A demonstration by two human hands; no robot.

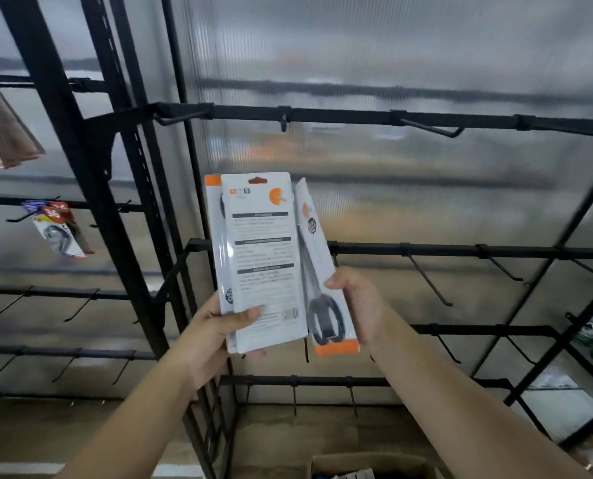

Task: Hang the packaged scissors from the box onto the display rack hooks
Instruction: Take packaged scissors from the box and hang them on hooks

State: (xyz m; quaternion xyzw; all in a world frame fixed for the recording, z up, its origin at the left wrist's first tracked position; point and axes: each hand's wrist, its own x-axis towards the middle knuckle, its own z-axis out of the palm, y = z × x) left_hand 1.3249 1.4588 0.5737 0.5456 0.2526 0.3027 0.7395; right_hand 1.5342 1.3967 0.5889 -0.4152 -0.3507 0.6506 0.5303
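A person is standing before a black display rack (357,115), holding packaged scissors up at the centre of the view. The left hand (215,326), coming in from 7 o'clock, is gripping a stack of packs (260,257) by its lower edge, thumb curled across the printed back of the front pack. The right hand (355,302), coming in from 5 o'clock, is holding a single pack (322,281) by its right edge, fingers wrapped behind it, the scissor handles showing low down. Both are standing upright, long axis running 6 to 12 o'clock, hang holes at the top. An empty hook (433,127) is jutting from the upper rail at about 1 o'clock from the single pack, so the right hand looks nearer to it. The open box (367,466) is sitting at 6 o'clock on the floor.
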